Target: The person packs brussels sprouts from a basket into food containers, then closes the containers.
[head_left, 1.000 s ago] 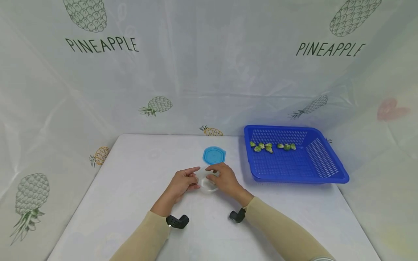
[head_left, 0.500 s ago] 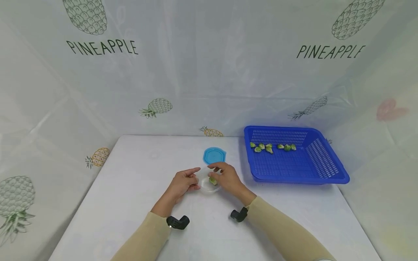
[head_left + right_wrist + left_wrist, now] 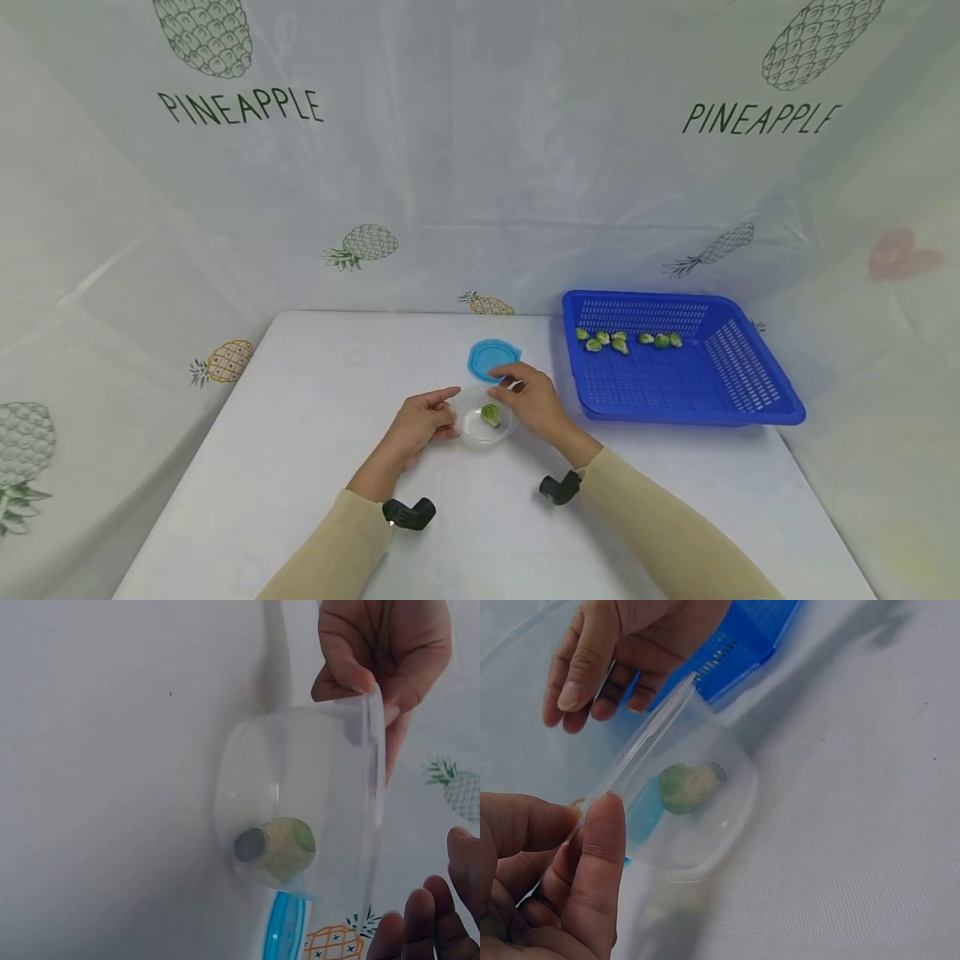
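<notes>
A clear plastic tub (image 3: 474, 433) stands on the white table, its rim pinched by my left hand (image 3: 426, 421) between thumb and fingers. Inside it lies one Brussels sprout (image 3: 491, 415), also visible through the tub wall in the left wrist view (image 3: 686, 787). My right hand (image 3: 534, 404) hovers at the tub's far right rim with nothing in its fingers, which hang loosely bent and apart from the sprout. Behind the tub is a blue lid (image 3: 491, 357), lying flat and partly overlapped by the right fingers.
A blue perforated basket (image 3: 697, 408) stands at the back right, with several Brussels sprouts (image 3: 619, 344) along its left and back side. White sheeting printed with pineapples (image 3: 367, 242) rises behind the table. Each wrist wears a small black camera (image 3: 409, 513).
My right hand has let go of the sprout, which now lies in the tub, and has drawn up and to the right. The left hand keeps its grip on the rim.
</notes>
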{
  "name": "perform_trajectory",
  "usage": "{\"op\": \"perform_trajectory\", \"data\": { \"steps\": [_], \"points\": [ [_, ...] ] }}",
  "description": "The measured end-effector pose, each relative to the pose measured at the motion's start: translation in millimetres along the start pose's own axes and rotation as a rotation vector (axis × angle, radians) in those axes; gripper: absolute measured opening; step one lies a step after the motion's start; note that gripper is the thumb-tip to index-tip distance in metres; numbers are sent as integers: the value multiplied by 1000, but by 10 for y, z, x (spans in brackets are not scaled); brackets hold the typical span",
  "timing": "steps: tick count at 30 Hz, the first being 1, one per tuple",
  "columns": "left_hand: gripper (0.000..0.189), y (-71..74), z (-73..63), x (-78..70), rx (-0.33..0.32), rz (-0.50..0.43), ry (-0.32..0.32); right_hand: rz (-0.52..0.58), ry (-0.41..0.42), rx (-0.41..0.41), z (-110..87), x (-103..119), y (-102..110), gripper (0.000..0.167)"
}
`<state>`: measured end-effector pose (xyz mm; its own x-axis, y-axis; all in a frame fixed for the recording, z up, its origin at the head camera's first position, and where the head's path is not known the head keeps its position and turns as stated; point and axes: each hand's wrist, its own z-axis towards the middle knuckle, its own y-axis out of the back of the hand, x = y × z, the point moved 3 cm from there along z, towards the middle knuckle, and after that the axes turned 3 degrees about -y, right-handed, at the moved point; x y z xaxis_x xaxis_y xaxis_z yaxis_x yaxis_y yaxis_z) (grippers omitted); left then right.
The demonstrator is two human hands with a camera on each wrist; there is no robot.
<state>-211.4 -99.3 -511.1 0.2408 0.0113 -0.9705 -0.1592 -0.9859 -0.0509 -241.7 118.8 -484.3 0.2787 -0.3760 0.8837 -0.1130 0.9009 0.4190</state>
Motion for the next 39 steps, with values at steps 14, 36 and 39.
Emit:
{"op": "perform_trajectory", "data": {
  "steps": [14, 36, 39],
  "points": [
    [55, 8, 11, 12, -9, -4, -6, 25, 22, 1, 24, 155, 204, 30],
    [55, 1, 28, 18, -7, -11, 12, -29, -60, -9, 83, 374, 882, 35],
    [55, -5, 24, 9, -6, -6, 11, -59, -83, -8, 122, 390, 1044, 37]
  ]
}}
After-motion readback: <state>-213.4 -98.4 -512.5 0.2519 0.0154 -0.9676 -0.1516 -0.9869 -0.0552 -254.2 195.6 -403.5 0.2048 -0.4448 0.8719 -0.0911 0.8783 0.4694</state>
